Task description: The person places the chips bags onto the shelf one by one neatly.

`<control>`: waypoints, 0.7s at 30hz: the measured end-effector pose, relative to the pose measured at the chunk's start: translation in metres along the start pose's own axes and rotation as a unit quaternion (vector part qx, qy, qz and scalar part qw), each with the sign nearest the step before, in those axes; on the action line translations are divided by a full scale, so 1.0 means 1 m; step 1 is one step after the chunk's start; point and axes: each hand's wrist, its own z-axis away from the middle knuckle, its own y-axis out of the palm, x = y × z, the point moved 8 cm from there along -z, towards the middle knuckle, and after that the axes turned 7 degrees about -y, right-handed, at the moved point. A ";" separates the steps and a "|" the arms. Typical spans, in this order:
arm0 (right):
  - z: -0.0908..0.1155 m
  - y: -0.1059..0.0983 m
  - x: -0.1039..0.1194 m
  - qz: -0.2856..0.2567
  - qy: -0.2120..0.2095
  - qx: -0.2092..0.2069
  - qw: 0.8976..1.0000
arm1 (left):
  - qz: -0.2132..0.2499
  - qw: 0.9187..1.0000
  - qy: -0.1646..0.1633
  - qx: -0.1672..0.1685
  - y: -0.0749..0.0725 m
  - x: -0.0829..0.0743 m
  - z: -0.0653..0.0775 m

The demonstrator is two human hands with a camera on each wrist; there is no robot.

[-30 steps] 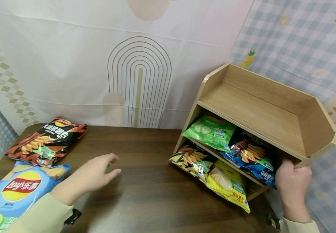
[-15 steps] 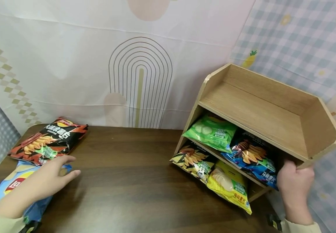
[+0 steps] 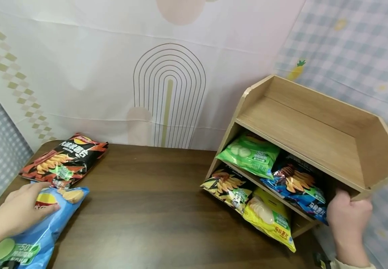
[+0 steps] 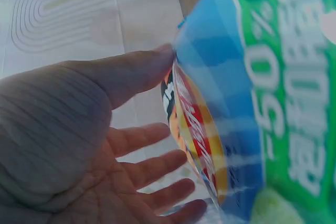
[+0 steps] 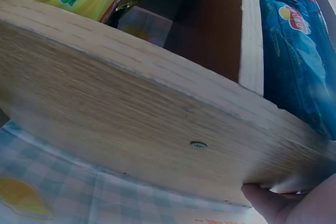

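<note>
My left hand [image 3: 19,211] lies over the upper part of a blue Lay's chip bag [image 3: 50,228] at the table's left. In the left wrist view its thumb touches the bag's edge, and the other fingers are spread, fairly straight. Just behind that bag lies a black and red chip bag [image 3: 62,158]. On the right, my right hand [image 3: 350,220] grips the side of a wooden shelf [image 3: 308,116] below its top tier; its fingertips are hidden. In the right wrist view, the thumb [image 5: 268,200] presses against the outer side panel [image 5: 131,103].
The shelf's middle tier holds a green chip bag [image 3: 249,153] and a dark blue one [image 3: 298,185]. Below are a black and yellow bag [image 3: 227,188] and a yellow bag [image 3: 269,220], both jutting over the front. Brown table [image 3: 146,209] lies between hands and shelf; cloth walls [image 3: 113,74] stand behind.
My left hand has moved left from above the table onto the blue chip bag. My right hand keeps its hold on the shelf. The head view has shifted slightly left.
</note>
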 end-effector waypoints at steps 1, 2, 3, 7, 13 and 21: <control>0.000 0.000 -0.001 0.002 0.002 0.001 1.000 | -0.002 1.000 -0.005 0.007 0.000 0.004 0.001; 0.000 -0.001 -0.002 0.006 0.003 0.000 1.000 | -0.004 1.000 -0.011 0.014 0.002 0.007 0.001; 0.000 -0.002 -0.003 0.011 0.005 0.000 1.000 | -0.003 1.000 -0.017 0.023 0.003 0.009 0.001; -0.001 -0.004 -0.005 0.032 0.001 -0.001 0.999 | -0.003 0.999 -0.033 0.042 0.009 0.024 0.000; -0.001 -0.004 -0.007 0.030 -0.005 -0.007 1.000 | 0.006 0.998 -0.036 0.054 0.012 0.040 0.002; 0.000 0.000 -0.005 0.017 0.003 0.000 1.000 | 0.022 0.995 -0.063 0.076 0.020 0.062 0.000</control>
